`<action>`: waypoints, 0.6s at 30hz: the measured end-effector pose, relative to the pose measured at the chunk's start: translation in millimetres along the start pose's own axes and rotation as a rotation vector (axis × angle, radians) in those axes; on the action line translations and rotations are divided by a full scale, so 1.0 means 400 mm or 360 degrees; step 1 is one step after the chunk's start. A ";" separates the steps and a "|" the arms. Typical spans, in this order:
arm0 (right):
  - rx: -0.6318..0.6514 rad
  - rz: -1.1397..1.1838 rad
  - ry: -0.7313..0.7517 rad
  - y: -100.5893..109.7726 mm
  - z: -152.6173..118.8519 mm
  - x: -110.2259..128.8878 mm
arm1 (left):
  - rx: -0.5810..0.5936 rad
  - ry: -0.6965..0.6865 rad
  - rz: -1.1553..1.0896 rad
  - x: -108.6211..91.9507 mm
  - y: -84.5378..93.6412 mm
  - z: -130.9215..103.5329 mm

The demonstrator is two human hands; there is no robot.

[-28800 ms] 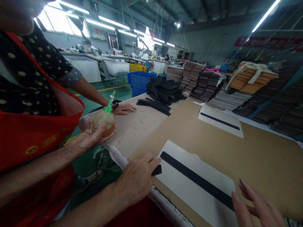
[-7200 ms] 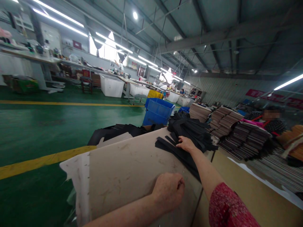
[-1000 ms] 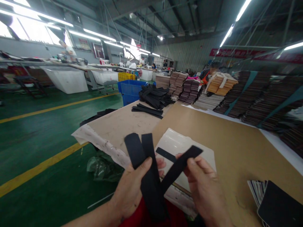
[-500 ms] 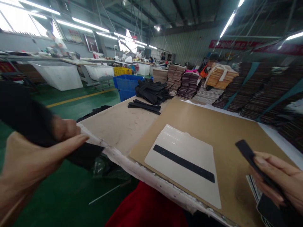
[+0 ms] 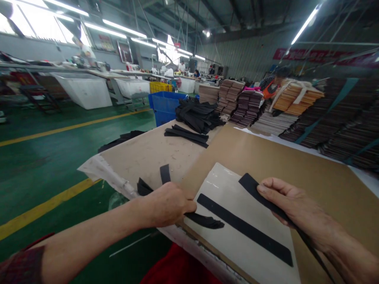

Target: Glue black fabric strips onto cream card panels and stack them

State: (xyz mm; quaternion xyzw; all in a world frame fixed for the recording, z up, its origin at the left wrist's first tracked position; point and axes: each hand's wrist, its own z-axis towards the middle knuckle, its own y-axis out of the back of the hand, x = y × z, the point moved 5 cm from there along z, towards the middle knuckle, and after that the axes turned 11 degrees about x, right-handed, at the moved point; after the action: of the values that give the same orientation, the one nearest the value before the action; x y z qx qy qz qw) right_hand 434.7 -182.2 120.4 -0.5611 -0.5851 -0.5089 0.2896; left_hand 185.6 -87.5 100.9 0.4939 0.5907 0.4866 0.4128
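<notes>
My left hand [image 5: 170,203] is closed round a bunch of black strips [image 5: 205,221], whose ends stick out on both sides of the fist, over the near edge of the table. Between the thumb and fingers of my right hand [image 5: 284,197] is a long black strip [image 5: 250,185], its far end raised above a pale sheet [image 5: 219,179]. Another black strip [image 5: 242,225] lies flat and slantwise across that sheet, which rests on the brown board [image 5: 257,150].
Loose black strips [image 5: 186,135] and a heap of black pieces [image 5: 198,114] lie at the table's far left. Beyond stand a blue bin [image 5: 166,106] and tall stacks of sheets [image 5: 334,114]. A person [image 5: 268,85] is behind the stacks.
My left hand has swung in from the far left to the pale sheet's left edge with its strips. My right hand has moved left with its strip, over the sheet. The view has shifted slightly.
</notes>
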 end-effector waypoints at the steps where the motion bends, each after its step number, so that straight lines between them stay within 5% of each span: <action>1: 0.0011 -0.0009 -0.0003 -0.011 0.014 0.003 | -0.0009 -0.0035 0.0021 0.002 -0.004 0.011; 5: -0.0007 0.0010 -0.0048 -0.021 0.042 0.006 | -0.0158 -0.0025 -0.0072 0.028 -0.010 0.041; 9: -0.0153 0.0037 -0.0146 0.050 -0.008 -0.035 | -0.0170 0.0145 -0.0150 0.040 -0.034 0.042; 14: -0.0484 -0.0088 -0.0513 0.143 -0.198 -0.213 | -0.0051 0.0439 -0.0113 0.023 -0.075 0.004; 18: -0.0527 -0.0355 -0.0591 0.113 -0.316 -0.381 | -0.0167 0.0380 -0.0011 -0.016 -0.090 -0.013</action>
State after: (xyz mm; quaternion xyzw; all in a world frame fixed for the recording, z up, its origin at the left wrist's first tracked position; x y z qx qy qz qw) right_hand 479.3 -360.2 33.6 -0.6166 -0.5952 -0.5147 0.0238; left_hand 175.0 -96.1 66.6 0.4081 0.6112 0.5707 0.3665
